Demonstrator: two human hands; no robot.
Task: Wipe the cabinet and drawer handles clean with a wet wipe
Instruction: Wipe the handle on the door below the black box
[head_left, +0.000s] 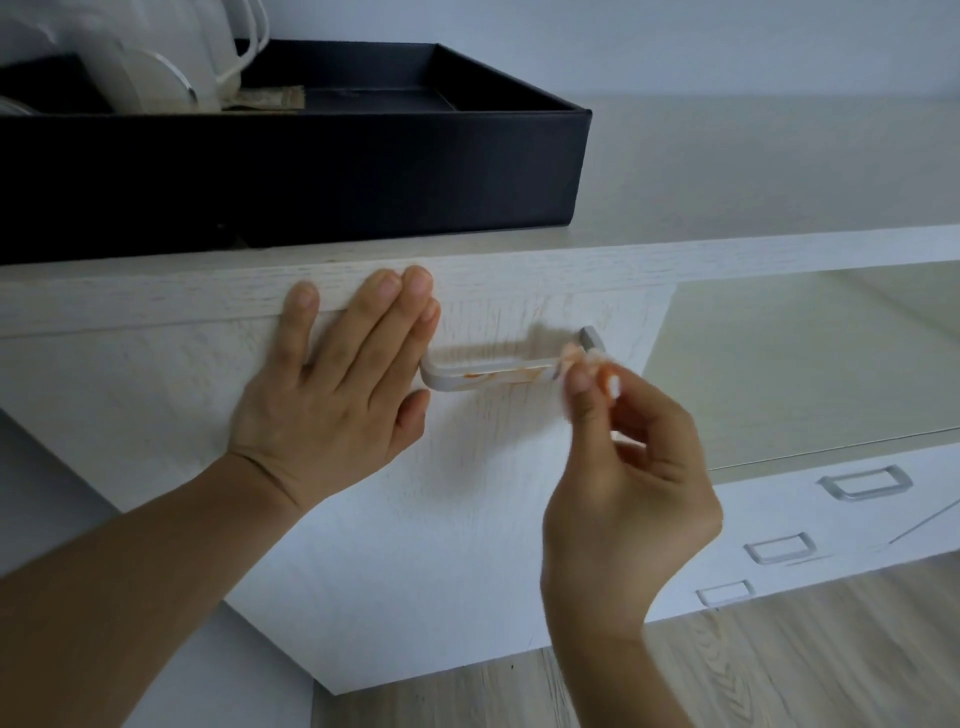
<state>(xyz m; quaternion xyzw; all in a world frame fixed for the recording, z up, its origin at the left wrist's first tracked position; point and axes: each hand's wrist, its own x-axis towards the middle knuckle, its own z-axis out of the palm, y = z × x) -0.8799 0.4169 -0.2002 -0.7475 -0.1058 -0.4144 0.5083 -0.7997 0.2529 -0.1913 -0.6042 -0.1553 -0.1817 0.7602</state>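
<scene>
A silver drawer handle (483, 376) on the white drawer front (415, 519) carries an orange smear along its bar. My right hand (623, 467) pinches a small stained wet wipe (576, 361) against the handle's right end; motion blurs the wipe. My left hand (337, 384) lies flat on the drawer front just left of the handle, fingers straight and reaching up over the top edge.
A black tray (363, 176) holding a white kettle (140, 67) sits on the cabinet top. To the right, a mirror panel (810, 364) stands beside the drawer, and lower drawers with three silver handles (867, 480) show below it. Wood-look floor (779, 665) lies underneath.
</scene>
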